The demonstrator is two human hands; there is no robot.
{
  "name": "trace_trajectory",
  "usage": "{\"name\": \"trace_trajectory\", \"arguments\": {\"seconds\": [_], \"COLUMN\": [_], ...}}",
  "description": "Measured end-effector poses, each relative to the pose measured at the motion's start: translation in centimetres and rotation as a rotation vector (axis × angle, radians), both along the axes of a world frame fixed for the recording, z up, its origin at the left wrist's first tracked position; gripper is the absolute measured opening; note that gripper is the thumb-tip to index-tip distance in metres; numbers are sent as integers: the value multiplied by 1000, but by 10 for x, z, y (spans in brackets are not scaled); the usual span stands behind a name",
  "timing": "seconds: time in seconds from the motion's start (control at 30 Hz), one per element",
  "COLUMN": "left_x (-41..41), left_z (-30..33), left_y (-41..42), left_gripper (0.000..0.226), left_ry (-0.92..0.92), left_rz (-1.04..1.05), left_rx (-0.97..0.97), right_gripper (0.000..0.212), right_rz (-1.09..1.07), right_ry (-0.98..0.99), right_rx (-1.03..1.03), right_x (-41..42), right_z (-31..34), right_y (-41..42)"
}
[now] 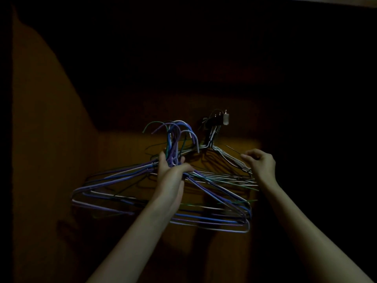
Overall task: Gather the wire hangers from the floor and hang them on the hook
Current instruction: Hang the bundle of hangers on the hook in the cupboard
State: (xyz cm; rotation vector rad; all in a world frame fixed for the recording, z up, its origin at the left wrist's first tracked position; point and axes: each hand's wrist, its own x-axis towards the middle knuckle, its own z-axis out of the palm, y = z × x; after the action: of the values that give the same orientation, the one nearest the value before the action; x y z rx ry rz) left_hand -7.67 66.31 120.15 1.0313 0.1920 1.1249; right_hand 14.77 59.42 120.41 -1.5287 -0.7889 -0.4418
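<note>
- Wooden wall [51,119]: a dim brown panel is seen to the far left of the hook; little else is resolved in the low light.
- Bundle of wire hangers [122,176]: a sheaf of purple, blue, white and green hangers is held raised, below and to the left of the hook. The curved tops are fanned upward and stand just left of the hook, not yet over it; the triangular bodies are spread out beneath.
- Left hand [173,170]: the fingers are curled round the gathered necks of the bundle, below and left of the hook. The grip is judged to be taken at the necks so that all the tops can be steered together.
- Hook [225,119]: a small pale wall fitting with several pegs is fixed to the panel and serves here as the landmark.
- Hung hangers [228,158]: a set of whitish and dark hangers is already suspended from the hook, directly beneath it.
- Right hand [259,160]: the fingers are loosely curled at the right shoulder of the hung hangers, below and right of the hook. Whether the wire is pinched or only touched cannot be told; the set is probably being steadied to make room.
</note>
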Motion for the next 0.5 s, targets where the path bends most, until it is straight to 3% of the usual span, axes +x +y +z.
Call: {"name": "trace_trajectory", "arguments": {"seconds": [0.33, 0.5], "left_x": [17, 24], "left_z": [7, 8], "left_y": [26, 29], "left_gripper": [86, 85], "left_ry": [-41, -41], "left_rz": [30, 62], "left_rx": [-47, -43], "right_gripper": [4, 4], "right_rz": [1, 8], "right_ry": [84, 94], "right_rx": [-63, -204], "right_x": [40, 51], "right_z": [9, 12], "right_y": [39, 49]}}
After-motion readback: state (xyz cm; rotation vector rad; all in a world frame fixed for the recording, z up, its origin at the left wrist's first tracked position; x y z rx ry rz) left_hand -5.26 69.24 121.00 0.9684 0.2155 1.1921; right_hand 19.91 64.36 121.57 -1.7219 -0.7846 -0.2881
